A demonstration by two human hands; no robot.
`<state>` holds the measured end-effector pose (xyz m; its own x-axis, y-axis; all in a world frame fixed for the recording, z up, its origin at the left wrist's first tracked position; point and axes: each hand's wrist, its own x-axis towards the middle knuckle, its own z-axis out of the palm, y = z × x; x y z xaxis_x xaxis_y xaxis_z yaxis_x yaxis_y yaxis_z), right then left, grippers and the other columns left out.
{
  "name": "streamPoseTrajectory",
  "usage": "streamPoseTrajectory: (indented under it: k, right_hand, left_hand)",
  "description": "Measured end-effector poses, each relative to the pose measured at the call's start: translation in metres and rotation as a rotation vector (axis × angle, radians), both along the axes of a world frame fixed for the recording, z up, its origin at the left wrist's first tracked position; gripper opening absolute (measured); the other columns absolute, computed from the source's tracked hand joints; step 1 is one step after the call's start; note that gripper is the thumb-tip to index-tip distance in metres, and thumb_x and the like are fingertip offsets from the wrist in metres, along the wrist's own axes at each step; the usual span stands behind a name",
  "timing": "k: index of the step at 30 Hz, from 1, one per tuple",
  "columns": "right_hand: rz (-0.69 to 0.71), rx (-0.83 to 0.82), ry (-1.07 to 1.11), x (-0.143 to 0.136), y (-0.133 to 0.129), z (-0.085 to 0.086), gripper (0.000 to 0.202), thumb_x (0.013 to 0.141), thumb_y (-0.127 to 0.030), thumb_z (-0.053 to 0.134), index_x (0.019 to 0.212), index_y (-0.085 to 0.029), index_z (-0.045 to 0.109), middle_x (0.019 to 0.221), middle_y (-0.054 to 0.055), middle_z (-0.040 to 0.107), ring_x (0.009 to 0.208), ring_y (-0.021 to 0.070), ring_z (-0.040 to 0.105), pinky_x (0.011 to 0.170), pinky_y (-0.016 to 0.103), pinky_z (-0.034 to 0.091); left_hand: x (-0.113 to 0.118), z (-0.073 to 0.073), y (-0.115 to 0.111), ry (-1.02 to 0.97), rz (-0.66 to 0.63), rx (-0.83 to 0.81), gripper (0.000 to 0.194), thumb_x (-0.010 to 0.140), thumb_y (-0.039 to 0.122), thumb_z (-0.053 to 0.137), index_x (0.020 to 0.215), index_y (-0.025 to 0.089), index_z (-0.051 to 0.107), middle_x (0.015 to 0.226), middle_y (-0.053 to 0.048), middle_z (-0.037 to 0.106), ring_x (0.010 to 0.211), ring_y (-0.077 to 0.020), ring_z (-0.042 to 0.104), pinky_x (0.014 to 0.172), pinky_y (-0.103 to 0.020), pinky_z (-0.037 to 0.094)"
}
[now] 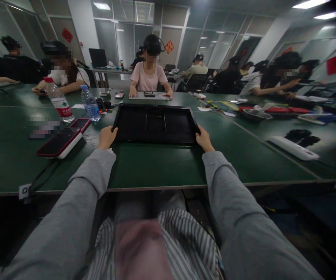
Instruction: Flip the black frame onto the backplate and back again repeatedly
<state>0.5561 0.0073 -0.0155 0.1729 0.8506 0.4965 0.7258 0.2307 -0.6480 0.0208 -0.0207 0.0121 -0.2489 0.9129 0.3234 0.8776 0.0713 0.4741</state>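
Observation:
A black monitor back cover [129,123], shallow and rectangular with a raised rim, is in front of me at the table's middle. Its inner side faces up, and two thin light strips show near its centre. My left hand [107,137] is closed on the left edge, thumb over the rim. On the opposite side, my right hand [205,140] grips the right edge in the same way. The fingers under the cover are hidden. Whether the cover touches the table or is slightly raised, I cannot tell.
Left on the green table [156,167] are two water bottles [90,104], phones [58,143] and a cable. A white power strip [294,148] lies right, with wires [220,105] and a bowl [255,114] behind. Across sits a person [148,76] with a panel.

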Motion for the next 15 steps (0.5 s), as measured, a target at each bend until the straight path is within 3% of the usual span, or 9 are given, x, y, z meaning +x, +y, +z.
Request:
streamPoseTrajectory:
  k: [8, 15]
  right_hand:
    - [-0.09, -0.053, 0.082, -0.002, 0.0, -0.0005, 0.067, 0.085, -0.025, 0.062, 0.152, -0.012, 0.064, 0.152, 0.017, 0.067, 0.15, 0.0354, 0.056, 0.134, 0.059, 0.036]
    - [-0.084, -0.055, 0.064, -0.0077, 0.002, -0.0012, 0.063, 0.091, -0.028, 0.063, 0.152, -0.014, 0.063, 0.153, 0.018, 0.066, 0.149, 0.0359, 0.056, 0.132, 0.06, 0.037]
  left_hand:
    - [0.003, 0.0025, -0.0019, -0.021, 0.054, -0.041, 0.043, 0.105, 0.045, 0.052, 0.122, 0.014, 0.076, 0.124, -0.025, 0.075, 0.126, -0.0426, 0.068, 0.109, -0.053, 0.049]
    - [-0.0049, 0.0017, 0.0003, -0.11, 0.097, -0.068, 0.045, 0.102, 0.046, 0.057, 0.132, 0.016, 0.071, 0.132, -0.024, 0.075, 0.129, -0.0426, 0.067, 0.11, -0.055, 0.048]
